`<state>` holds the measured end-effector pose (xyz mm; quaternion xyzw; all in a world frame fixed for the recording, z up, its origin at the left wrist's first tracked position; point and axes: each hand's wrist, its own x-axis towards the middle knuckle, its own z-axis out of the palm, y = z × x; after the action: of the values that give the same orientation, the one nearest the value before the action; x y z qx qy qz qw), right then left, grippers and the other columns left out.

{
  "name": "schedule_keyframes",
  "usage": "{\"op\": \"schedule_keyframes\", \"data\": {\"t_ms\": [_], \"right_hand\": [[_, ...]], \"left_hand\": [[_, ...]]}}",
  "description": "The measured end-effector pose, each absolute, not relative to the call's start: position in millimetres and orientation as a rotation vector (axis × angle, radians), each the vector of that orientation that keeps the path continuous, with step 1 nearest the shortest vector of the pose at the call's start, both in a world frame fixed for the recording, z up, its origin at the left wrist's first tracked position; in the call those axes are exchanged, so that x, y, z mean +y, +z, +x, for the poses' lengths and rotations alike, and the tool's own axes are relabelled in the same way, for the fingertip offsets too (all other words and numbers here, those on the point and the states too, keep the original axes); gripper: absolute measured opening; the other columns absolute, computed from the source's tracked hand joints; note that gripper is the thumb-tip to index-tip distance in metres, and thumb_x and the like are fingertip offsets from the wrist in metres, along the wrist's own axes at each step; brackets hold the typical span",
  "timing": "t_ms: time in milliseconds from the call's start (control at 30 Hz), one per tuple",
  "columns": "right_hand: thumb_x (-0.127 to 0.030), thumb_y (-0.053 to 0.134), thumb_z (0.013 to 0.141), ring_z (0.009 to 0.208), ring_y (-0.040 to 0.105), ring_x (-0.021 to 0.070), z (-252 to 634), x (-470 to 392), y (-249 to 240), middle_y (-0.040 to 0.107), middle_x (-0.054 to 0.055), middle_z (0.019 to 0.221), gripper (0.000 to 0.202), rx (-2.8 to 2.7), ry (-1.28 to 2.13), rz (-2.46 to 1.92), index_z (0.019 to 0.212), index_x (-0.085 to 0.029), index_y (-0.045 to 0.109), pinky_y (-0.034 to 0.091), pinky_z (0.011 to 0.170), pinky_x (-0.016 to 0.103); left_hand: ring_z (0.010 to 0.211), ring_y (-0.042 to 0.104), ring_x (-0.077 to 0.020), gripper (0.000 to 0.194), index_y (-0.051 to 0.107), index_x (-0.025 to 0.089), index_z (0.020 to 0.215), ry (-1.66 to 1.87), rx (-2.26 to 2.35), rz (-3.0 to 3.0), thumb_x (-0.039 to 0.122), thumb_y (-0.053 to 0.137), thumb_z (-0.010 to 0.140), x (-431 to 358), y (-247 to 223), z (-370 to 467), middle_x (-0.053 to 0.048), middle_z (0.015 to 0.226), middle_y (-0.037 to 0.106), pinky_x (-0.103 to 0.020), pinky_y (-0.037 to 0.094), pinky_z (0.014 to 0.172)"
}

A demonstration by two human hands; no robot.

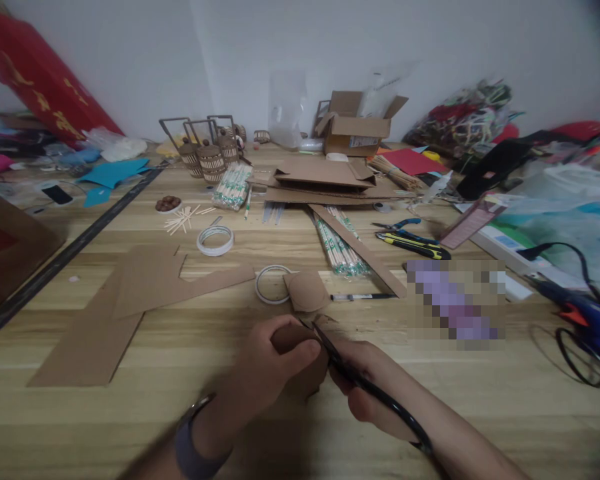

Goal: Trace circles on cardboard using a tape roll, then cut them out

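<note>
My left hand pinches a small rounded piece of brown cardboard between thumb and fingers, just above the wooden table. My right hand grips black-handled scissors, whose blades reach up to the cardboard's top edge. A watch sits on my left wrist. Another rounded cardboard piece lies on the table just beyond my hands, beside a tape roll and a pen.
Large cardboard offcuts lie at the left. A second tape roll, chopstick packs, pliers, flattened boxes, small woven lanterns and a blue glue gun crowd the table.
</note>
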<state>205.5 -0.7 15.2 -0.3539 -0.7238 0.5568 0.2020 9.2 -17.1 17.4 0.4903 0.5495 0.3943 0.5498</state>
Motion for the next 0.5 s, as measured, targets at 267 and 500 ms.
{"op": "schedule_keyframes", "data": {"t_ms": [267,500], "right_hand": [[-0.088,0.058,0.075,0.059,0.028,0.0127,203.3,-1.1,14.7,0.037,-0.004,0.065,0.069,-1.996,1.537,-1.037,0.081,-0.019,0.059,0.022,0.050,0.025],[-0.086,0.058,0.078,0.057,0.025,0.0116,202.6,-2.3,8.9,0.036,-0.004,0.062,0.069,-2.010,1.443,-1.020,0.080,-0.017,0.063,0.023,0.049,0.024]], "left_hand": [[0.071,0.060,-0.0192,0.018,0.067,0.022,0.074,0.963,1.317,1.165,0.040,0.071,0.074,-18.1,21.2,11.7,0.001,0.071,0.069,-0.028,0.044,0.065],[0.071,0.059,-0.0189,0.018,0.066,0.021,0.073,0.939,1.346,1.170,0.039,0.071,0.074,-17.7,19.9,11.4,0.001,0.071,0.067,-0.028,0.044,0.065]]}}
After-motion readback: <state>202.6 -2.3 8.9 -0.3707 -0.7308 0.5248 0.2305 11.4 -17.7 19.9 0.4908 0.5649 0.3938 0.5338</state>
